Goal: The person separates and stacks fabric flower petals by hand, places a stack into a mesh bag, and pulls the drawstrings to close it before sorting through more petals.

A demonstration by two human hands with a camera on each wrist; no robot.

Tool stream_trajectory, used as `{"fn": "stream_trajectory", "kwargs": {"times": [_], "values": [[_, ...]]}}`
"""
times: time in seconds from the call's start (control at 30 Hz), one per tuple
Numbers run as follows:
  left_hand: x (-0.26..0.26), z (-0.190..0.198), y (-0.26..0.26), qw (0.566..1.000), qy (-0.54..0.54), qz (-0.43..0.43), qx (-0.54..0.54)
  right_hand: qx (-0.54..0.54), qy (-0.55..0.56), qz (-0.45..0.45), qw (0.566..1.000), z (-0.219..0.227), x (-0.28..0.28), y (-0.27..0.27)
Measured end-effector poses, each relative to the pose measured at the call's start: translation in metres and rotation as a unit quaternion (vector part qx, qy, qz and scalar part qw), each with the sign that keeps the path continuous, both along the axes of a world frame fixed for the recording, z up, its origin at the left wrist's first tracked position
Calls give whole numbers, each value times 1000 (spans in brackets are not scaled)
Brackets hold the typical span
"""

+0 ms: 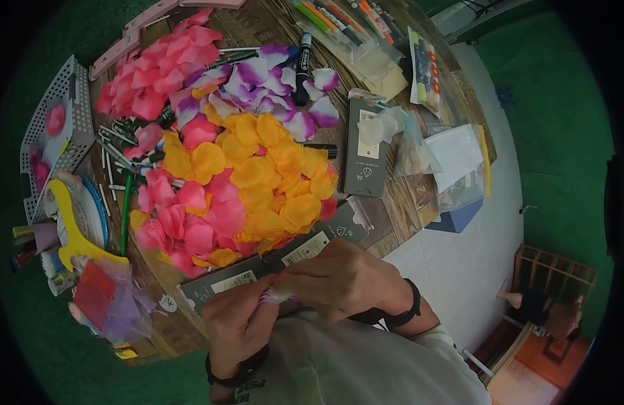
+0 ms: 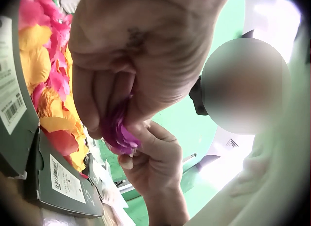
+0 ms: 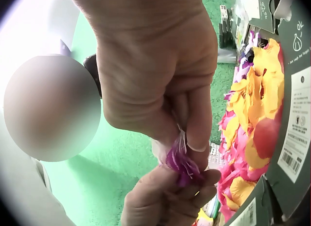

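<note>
Pinching a crumpled purple-and-white petal bunch [image 2: 119, 134] between curled fingers of left hand [image 1: 239, 322] and right hand [image 1: 342, 278], in front of a pale shirt [image 1: 332, 364]; near white-labelled dark-grey boxes [image 1: 315, 244], with heaped orange-yellow petals [image 1: 271, 182] and pink petals [image 1: 221, 209] beyond on a brown wooden table [image 1: 410, 192].

The bunched petals [image 2: 120, 134] are purple, seemingly part white; the heaped petals [image 1: 261, 172] yellow-orange and pink; the boxes [image 1: 367, 152] dark grey.
</note>
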State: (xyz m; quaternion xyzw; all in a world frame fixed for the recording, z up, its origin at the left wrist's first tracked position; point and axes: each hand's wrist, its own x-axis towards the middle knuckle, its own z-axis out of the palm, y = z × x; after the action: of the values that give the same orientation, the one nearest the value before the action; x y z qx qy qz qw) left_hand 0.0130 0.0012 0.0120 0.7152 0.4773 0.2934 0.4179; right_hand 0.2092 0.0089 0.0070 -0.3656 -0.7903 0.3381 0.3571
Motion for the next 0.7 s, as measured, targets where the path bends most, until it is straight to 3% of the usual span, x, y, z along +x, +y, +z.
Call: {"fn": "stream_trajectory", "kwargs": {"times": [0.17,0.23,0.27,0.33,0.37,0.43,0.5,0.7], "values": [[1,-9,15,997,13,59,-38,-19,-18,-89,996,-1,11,29],[-3,-14,19,994,8,93,-60,-7,-135,-251,958,-1,20,47],[-5,-16,20,994,3,93,-60,-7,-136,-252,958,-3,23,58],[-6,-21,24,994,-4,92,-59,-17,-245,-376,893,-11,29,79],[-4,-22,26,994,-18,93,-56,-16,-246,-377,893,-15,33,89],[-3,-22,30,994,-31,94,-53,120,-364,-318,867,-25,40,105],[-5,-20,33,989,-29,101,-100,95,-375,-306,870,-30,37,111],[-11,-22,39,988,-28,111,-104,56,-400,-304,863,-40,38,121]]}}
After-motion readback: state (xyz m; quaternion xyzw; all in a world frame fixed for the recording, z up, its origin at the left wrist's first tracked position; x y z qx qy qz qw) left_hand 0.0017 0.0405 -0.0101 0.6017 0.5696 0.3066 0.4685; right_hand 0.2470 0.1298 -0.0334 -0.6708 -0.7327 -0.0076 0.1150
